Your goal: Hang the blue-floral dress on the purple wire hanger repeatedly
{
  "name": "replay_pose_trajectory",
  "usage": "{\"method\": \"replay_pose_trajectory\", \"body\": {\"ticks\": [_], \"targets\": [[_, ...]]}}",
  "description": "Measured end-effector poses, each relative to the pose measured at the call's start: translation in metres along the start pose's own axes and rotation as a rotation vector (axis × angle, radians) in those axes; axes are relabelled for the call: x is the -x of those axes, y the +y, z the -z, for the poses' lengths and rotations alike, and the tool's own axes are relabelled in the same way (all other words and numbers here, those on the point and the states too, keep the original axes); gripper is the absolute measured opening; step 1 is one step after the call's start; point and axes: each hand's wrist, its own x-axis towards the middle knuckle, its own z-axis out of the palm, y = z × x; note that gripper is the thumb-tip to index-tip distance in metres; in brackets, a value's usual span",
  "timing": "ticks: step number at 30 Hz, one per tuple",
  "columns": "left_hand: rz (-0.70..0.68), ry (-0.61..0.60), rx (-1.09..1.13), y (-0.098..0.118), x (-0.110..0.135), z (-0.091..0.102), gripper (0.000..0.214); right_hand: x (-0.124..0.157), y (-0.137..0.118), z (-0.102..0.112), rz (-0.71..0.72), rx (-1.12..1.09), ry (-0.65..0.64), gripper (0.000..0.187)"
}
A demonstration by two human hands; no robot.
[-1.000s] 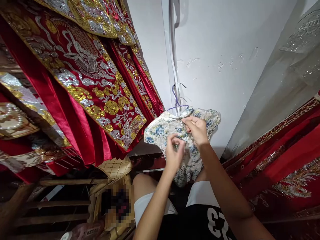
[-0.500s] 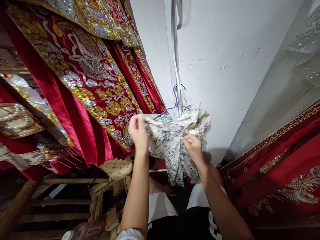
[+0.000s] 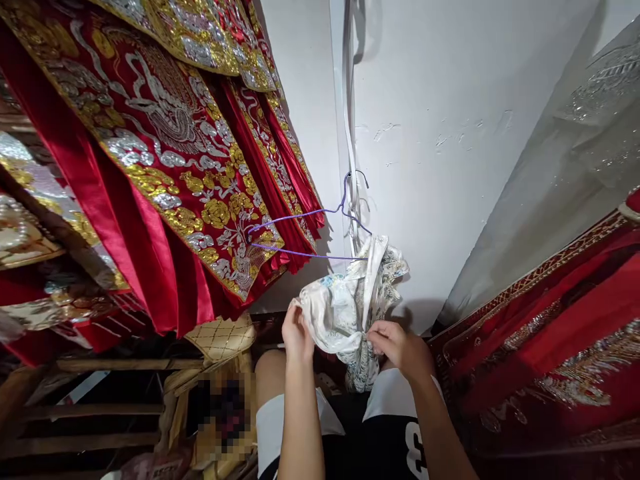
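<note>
A pale floral garment (image 3: 345,307) hangs by its right part from a purple wire hanger (image 3: 305,255), whose left arm is bare. My left hand (image 3: 297,332) pinches the garment's left edge below the hanger. Close to the gathered middle, my right hand (image 3: 393,343) grips the cloth between thumb and fingers. The hanger's hook catches near a white strap (image 3: 350,120) running down the wall. The garment's lower end falls between my knees.
Red gold-and-silver embroidered costumes (image 3: 175,127) hang at left, and more red beaded cloth (image 3: 560,333) stands at right beside a clear plastic cover (image 3: 560,147). Bamboo furniture (image 3: 100,413) is at lower left, near a quilted cream bag (image 3: 225,339). A white wall (image 3: 425,80) lies ahead.
The garment's left side has come off the hanger's left arm and dropped lower. Both my hands have moved down, the left one also rightward. The view has shifted slightly.
</note>
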Motion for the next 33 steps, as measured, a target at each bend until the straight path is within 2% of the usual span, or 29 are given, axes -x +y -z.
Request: {"method": "replay_pose_trajectory", "body": {"ticks": [2,4,7,9,10,12,14,17,19,22,24,26,28,30,32,33], "targets": [[0.034,-0.058,0.066,0.008,0.017,-0.022,0.014,0.002,-0.005,-0.001,0.004,0.055,-0.024,0.038],[0.086,-0.21,0.021,0.017,0.042,-0.046,0.02,0.002,-0.007,-0.005,0.048,0.032,0.082,0.045],[0.115,-0.546,-0.22,0.025,0.082,-0.073,0.03,0.001,-0.007,-0.012,0.05,-0.176,0.216,0.061],[0.076,-0.774,-0.45,0.03,0.101,-0.082,0.03,0.002,-0.007,-0.015,-0.011,-0.314,0.201,0.07],[0.037,-0.851,-0.562,0.033,0.107,-0.084,0.028,0.002,-0.009,-0.015,-0.036,-0.356,0.188,0.073],[-0.055,-0.897,-0.723,0.044,0.108,-0.083,0.021,0.001,-0.018,-0.014,-0.063,-0.398,0.143,0.077],[-0.156,-0.853,-0.803,0.059,0.096,-0.081,0.019,-0.001,-0.034,-0.012,-0.085,-0.421,0.033,0.08],[-0.279,-0.844,-0.855,0.08,0.067,-0.077,0.035,-0.003,-0.068,-0.007,-0.206,-0.373,-0.269,0.063],[-0.235,-0.955,-0.859,0.085,0.052,-0.072,0.054,-0.001,-0.089,-0.005,-0.247,-0.264,-0.414,0.044],[-0.051,-1.118,-0.849,0.076,0.048,-0.057,0.081,0.007,-0.112,-0.002,-0.162,-0.119,-0.622,0.036],[0.049,-1.191,-0.83,0.067,0.055,-0.044,0.083,0.013,-0.121,0.001,-0.075,-0.033,-0.772,0.032],[0.14,-1.318,-0.817,0.061,0.064,-0.033,0.072,0.018,-0.129,0.007,-0.019,0.092,-0.87,0.024],[0.161,-1.471,-0.889,0.061,0.068,-0.026,0.053,0.019,-0.138,0.015,0.034,0.245,-0.905,0.017],[0.056,-1.557,-1.097,0.067,0.063,-0.023,0.031,0.015,-0.15,0.026,0.119,0.406,-0.867,0.016],[-0.096,-1.514,-1.376,0.078,0.049,-0.021,0.02,0.005,-0.16,0.04,0.226,0.541,-0.721,0.017],[-0.147,-1.455,-1.516,0.084,0.04,-0.02,0.021,-0.004,-0.164,0.047,0.281,0.589,-0.602,0.019]]}}
